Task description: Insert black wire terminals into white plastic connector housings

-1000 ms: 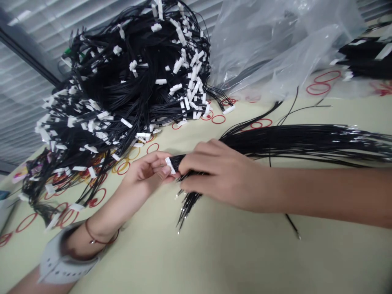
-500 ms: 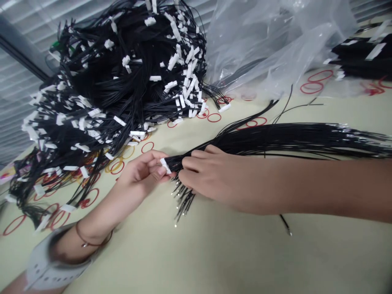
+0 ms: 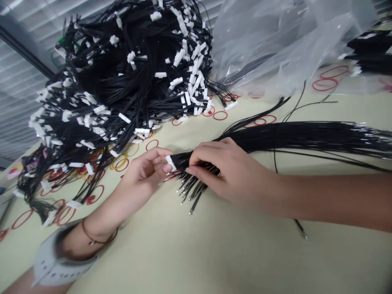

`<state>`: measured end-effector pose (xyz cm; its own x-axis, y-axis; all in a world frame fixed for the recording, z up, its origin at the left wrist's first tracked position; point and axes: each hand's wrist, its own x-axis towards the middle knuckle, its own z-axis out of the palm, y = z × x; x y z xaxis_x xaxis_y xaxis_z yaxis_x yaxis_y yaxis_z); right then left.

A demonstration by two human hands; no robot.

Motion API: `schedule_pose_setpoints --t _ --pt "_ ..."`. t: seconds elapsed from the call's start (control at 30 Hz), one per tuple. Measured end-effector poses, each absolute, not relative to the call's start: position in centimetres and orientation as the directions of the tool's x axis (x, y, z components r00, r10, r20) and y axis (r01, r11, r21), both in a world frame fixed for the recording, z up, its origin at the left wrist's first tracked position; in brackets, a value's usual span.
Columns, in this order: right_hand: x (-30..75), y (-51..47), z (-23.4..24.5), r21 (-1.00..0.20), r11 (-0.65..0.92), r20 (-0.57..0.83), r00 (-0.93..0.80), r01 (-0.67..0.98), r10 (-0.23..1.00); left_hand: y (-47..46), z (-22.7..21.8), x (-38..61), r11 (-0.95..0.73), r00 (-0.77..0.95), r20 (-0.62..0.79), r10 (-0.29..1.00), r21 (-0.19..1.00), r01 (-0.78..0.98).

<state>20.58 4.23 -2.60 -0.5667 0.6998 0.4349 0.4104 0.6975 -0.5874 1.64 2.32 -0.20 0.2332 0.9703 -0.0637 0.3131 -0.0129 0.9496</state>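
Note:
My left hand [image 3: 143, 173] pinches a small white connector [image 3: 170, 162] between thumb and fingers. Several black wires run out of it to the right. My right hand [image 3: 228, 171] lies over the near end of a long bundle of loose black wires [image 3: 306, 136] that stretches to the right edge. Its fingers pinch a black wire just right of the connector. Metal-tipped wire ends [image 3: 191, 192] fan out below the two hands on the pale table [image 3: 214, 253].
A big heap of black wires with white connectors [image 3: 122, 90] fills the far left. Red and yellow rubber bands [image 3: 122, 163] lie scattered around it. A clear plastic bag [image 3: 275, 45] sits behind, more finished wires [image 3: 370, 51] at the far right. A loose wire [image 3: 300, 229] lies under my right forearm.
My right hand has shifted slightly right along the bundle and its fingers have closed in by the connector. The wire tips below now fan out more. My left hand has stayed put.

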Motion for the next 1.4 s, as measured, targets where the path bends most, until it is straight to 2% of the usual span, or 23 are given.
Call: schedule_pose_setpoints --t 0.27,0.57,1.03,1.4 --pt "20.77 4.55 -2.27 -0.579 0.687 0.487 -0.489 0.439 0.723 2.24 -0.24 1.42 -0.002 0.229 -0.066 0.971 0.959 0.285" --pt "20.82 4.32 -2.76 -0.447 0.756 0.531 -0.538 0.479 0.655 1.94 -0.16 1.73 0.013 0.192 -0.077 0.978 0.949 0.315" --pt "20.76 4.18 -2.76 -0.381 0.765 0.524 -0.56 0.52 0.642 1.9 -0.08 1.8 0.004 0.155 -0.047 0.987 0.963 0.269" --pt "20.74 4.27 -2.86 -0.311 0.803 0.554 -0.589 0.509 0.588 1.57 -0.08 1.75 -0.061 0.166 -0.001 0.986 0.927 0.371"
